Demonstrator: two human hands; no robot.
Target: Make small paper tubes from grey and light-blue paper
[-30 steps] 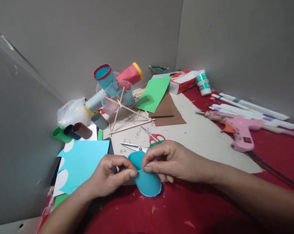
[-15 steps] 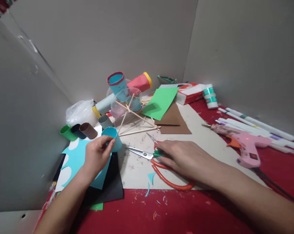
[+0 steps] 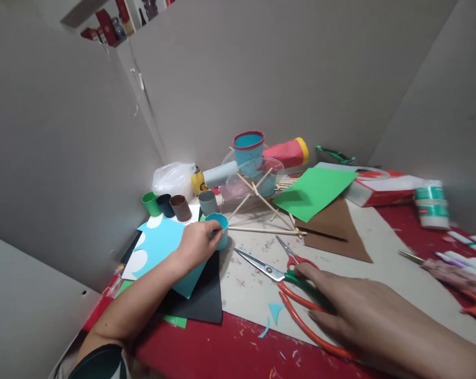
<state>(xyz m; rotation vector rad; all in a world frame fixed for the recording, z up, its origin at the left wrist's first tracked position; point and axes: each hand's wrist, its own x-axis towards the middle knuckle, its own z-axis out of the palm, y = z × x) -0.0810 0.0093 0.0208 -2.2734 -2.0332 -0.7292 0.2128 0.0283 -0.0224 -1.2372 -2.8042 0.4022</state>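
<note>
My left hand [image 3: 200, 242] pinches the rim of a light-blue paper tube [image 3: 221, 239] standing on the sheet, thumb and fingers closed on its near edge. My right hand [image 3: 352, 302] hovers over the handles of the large scissors [image 3: 261, 265], its fingers apart around the green and orange grips. These scissors lie slightly open, blades pointing at the blue tube. Just beyond them is a smaller pair of red-handled scissors [image 3: 291, 255], partly by my fingertips. Beneath my left forearm lie blue scalloped paper [image 3: 162, 239] and a black sheet [image 3: 206, 300].
Green [image 3: 152, 204], dark-blue, brown and grey tubes stand at the left. A stick frame [image 3: 257, 197] and a red-rimmed blue cup [image 3: 249, 152] are behind. Green paper [image 3: 316, 192] overlaps brown sheets. A pink glue gun [image 3: 443, 271] and markers lie right.
The view has swung left, shifting everything rightward. My right hand has drawn back a little from the scissors, showing more of the green grip. My left hand stays at the blue tube.
</note>
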